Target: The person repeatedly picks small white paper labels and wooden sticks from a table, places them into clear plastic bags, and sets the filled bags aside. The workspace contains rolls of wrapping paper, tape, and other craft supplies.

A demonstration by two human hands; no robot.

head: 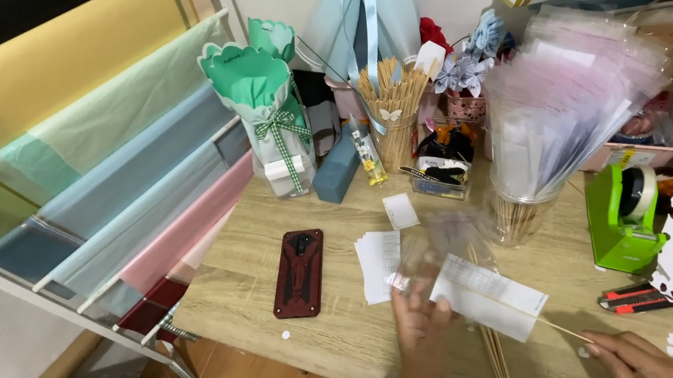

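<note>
My left hand pinches a small clear plastic sleeve with a white printed paper at its lower end. A thin wooden skewer runs from that paper down to my right hand, which grips its end near the table's front edge. A stack of white paper slips lies just left of my left hand. More skewers lie on the wooden table between my hands.
A red and black phone case lies at left. A clear jar of sleeved skewers, a cup of sticks, a green wrapped bouquet cone and a green tape dispenser stand behind. Paper rolls hang on a rack at left.
</note>
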